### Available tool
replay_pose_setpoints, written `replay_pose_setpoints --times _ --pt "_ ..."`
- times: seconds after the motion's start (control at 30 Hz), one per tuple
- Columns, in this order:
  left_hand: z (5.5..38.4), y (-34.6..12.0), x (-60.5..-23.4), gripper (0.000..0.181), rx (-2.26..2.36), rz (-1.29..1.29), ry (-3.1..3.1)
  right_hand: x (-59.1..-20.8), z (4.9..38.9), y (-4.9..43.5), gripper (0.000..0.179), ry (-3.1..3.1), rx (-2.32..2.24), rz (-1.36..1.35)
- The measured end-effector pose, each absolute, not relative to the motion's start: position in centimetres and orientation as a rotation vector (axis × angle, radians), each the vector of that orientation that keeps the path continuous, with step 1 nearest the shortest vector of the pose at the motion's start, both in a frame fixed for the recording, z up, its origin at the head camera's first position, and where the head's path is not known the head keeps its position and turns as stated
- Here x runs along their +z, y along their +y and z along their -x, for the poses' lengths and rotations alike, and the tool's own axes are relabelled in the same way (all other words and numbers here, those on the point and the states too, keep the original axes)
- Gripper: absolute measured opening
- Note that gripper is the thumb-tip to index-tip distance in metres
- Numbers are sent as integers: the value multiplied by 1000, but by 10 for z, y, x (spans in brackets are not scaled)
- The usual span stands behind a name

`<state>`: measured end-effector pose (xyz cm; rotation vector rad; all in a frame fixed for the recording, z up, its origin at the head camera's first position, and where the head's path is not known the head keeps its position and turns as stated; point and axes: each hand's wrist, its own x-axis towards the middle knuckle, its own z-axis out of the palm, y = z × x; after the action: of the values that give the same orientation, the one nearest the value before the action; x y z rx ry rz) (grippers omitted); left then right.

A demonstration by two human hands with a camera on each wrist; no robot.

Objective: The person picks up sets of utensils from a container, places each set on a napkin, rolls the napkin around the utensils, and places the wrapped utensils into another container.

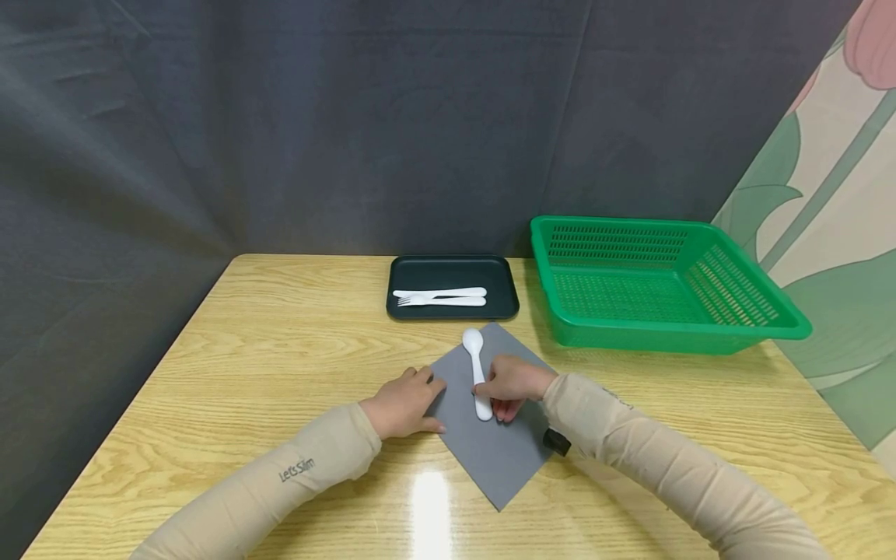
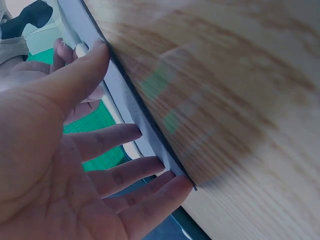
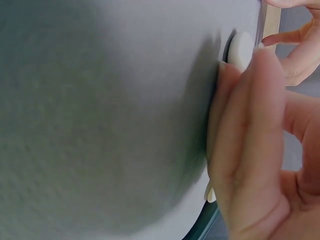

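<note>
A white spoon (image 1: 473, 342) lies on a grey sheet (image 1: 500, 459), its bowl toward the tray. My right hand (image 1: 514, 379) pinches the spoon's handle near the middle, thumb on the left side and the other fingers curled beside it. In the right wrist view, the fingers (image 3: 250, 135) cover most of the handle; its rounded end shows past the fingertips. At the sheet's left edge, my left hand (image 1: 406, 403) rests with spread fingers. The left wrist view has those fingertips touching the edge of the sheet (image 2: 125, 95).
Behind the sheet stands a black tray (image 1: 455, 271) with a white knife (image 1: 458, 292) and a white fork (image 1: 455, 302) in it. A green perforated basket (image 1: 665, 330) is at the back right. A dark curtain (image 1: 385, 132) hangs behind the wooden table (image 1: 301, 327).
</note>
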<state>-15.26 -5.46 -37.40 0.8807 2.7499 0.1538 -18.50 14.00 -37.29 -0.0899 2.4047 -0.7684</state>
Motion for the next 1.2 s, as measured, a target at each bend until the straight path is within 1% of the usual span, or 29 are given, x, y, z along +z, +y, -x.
replay_pose_setpoints --times 0.3,1.2 --pt "153 -55 -376 63 153 -899 2762 -372 185 141 36 2421 -751 116" --pt "152 -56 -375 63 154 -910 2763 -372 183 145 34 2426 -777 123"
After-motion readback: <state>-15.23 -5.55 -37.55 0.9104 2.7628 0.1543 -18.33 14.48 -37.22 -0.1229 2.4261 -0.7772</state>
